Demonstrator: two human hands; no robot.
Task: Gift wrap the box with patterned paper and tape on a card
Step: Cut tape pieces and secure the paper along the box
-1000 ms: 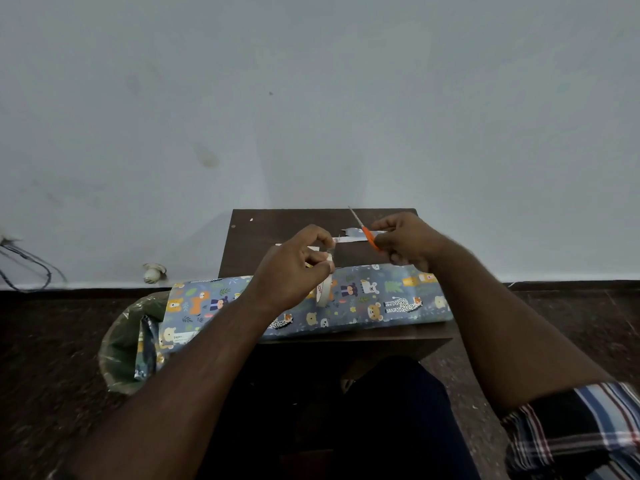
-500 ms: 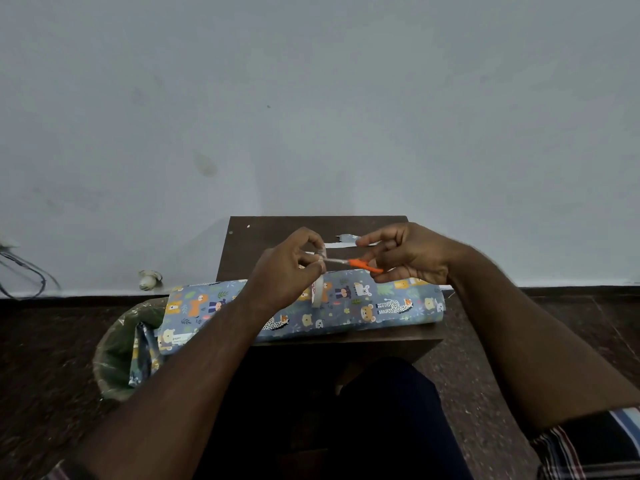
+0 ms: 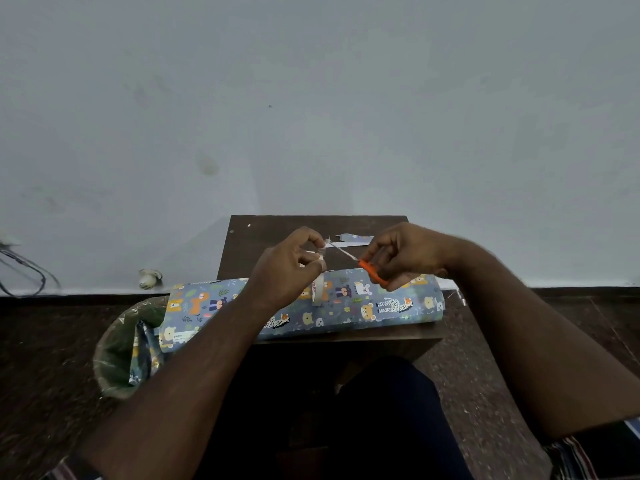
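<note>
A long box wrapped in blue animal-patterned paper (image 3: 381, 303) lies across the near edge of a small dark wooden table (image 3: 277, 233). My left hand (image 3: 287, 268) holds a roll of clear tape (image 3: 318, 289) above the box and pinches a pulled strip of tape upward. My right hand (image 3: 405, 254) grips orange-handled scissors (image 3: 372, 271). Their blades point left and reach the tape strip at my left fingertips. A scrap of patterned paper (image 3: 353, 239) lies on the table behind my hands.
A bin lined with a green bag (image 3: 117, 351) stands on the floor at the left and holds paper offcuts. A white wall rises right behind the table. Cables (image 3: 24, 268) hang at the far left. My legs are under the table.
My right hand has swung the scissors from pointing up and away to pointing left, bringing the blades onto the tape strip held by my left hand. The left hand stays in place.
</note>
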